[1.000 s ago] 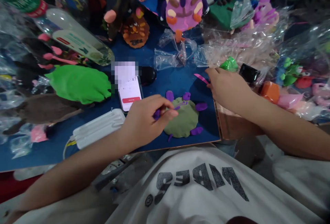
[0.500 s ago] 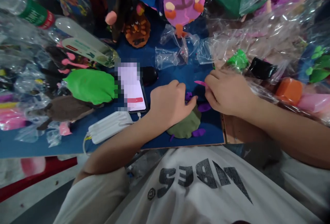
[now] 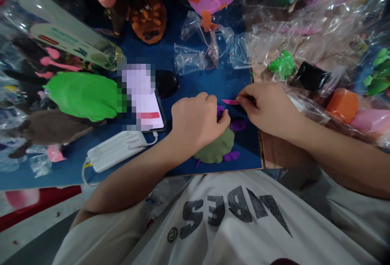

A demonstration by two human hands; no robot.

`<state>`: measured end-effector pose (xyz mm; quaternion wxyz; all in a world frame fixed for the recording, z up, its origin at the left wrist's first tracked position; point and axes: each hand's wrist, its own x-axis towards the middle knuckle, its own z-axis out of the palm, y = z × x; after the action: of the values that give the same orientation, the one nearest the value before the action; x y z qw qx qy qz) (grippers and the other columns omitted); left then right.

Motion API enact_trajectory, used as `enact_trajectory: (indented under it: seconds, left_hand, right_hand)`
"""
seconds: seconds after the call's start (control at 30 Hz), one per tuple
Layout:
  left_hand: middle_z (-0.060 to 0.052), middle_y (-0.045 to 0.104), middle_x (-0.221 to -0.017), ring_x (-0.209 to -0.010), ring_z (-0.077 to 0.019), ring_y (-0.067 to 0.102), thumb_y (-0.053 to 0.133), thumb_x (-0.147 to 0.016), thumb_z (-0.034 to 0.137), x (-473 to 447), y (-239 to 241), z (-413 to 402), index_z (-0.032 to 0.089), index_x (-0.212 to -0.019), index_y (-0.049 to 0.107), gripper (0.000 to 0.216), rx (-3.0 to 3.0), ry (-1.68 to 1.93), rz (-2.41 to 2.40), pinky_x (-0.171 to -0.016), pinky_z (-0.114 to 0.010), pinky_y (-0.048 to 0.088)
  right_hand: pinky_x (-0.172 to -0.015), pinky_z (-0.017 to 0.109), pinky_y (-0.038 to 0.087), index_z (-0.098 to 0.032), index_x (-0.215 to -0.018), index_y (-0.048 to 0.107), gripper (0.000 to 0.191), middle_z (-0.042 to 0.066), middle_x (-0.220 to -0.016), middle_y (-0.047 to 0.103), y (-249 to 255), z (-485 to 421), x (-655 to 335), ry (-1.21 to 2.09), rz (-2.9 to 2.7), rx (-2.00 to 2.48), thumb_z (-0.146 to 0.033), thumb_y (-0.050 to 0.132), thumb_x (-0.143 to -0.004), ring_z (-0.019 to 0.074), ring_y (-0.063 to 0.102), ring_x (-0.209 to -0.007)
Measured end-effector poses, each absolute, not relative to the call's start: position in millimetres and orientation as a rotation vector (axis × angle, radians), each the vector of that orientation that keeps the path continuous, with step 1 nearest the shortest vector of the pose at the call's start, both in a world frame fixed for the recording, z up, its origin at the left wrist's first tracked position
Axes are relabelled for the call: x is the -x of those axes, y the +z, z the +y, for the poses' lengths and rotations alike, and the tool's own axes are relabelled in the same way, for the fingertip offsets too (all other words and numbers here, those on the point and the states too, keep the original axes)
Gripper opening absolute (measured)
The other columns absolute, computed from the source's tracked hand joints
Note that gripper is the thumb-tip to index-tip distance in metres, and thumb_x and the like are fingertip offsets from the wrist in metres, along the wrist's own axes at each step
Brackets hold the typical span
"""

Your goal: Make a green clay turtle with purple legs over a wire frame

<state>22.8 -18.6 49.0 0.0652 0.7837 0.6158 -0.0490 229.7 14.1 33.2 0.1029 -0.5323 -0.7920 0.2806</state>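
A clay turtle with a grey-green shell (image 3: 217,148) lies flat on the blue board, its purple feet (image 3: 231,156) sticking out at the edges. My left hand (image 3: 195,120) is closed over its upper end, where a purple clay head (image 3: 219,110) shows between thumb and curled fingers. The fingertips are partly hidden. In my right hand (image 3: 262,102) a small pink clay knife (image 3: 230,102) is pinched, its pointed blade aimed left at the purple head, just apart from it.
A phone (image 3: 144,98) and white power bank (image 3: 117,149) lie left, beside a bright green clay piece (image 3: 85,94) and a bottle (image 3: 73,33). Clear plastic wrappers (image 3: 195,57) and wrapped orange clay (image 3: 341,105) lie ahead and right. Clay figures (image 3: 148,17) stand behind.
My right hand has turned, and the pink knife now shows more of its length and lies nearer the purple head. The left hand stays on the turtle; the view has shifted slightly.
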Motion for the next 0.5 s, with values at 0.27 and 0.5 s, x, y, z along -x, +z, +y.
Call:
enact_trajectory:
  seconds: [0.27, 0.5]
  left_hand:
    - [-0.012, 0.077, -0.093, -0.08, -0.0279, 0.074, 0.059, -0.101, 0.045, -18.2, 45.5, -19.9, 0.018, -0.097, 0.078, 0.033, -2.397, -0.113, 1.836, -0.068, -0.038, 0.046]
    - [-0.012, 0.078, -0.096, -0.085, -0.0289, 0.076, 0.06, -0.104, 0.048, -14.3, 47.2, -21.7, 0.018, -0.099, 0.078, 0.035, -2.392, -0.11, 1.791, -0.069, -0.038, 0.047]
  right_hand:
    - [-0.071, 0.038, 0.042, -0.023, -0.097, 0.081, 0.025, 0.006, -0.086, 0.079, 26.7, 13.2, -224.4, 0.911, -2.207, 1.632, -0.032, 0.059, -0.105, 0.0238, 0.067, -0.079]
    - [-0.078, 0.039, 0.044, -0.023, -0.096, 0.079, 0.023, 0.005, -0.087, 0.078, 26.8, 9.9, -224.4, 0.917, -2.227, 1.612, -0.029, 0.059, -0.106, 0.0248, 0.068, -0.083]
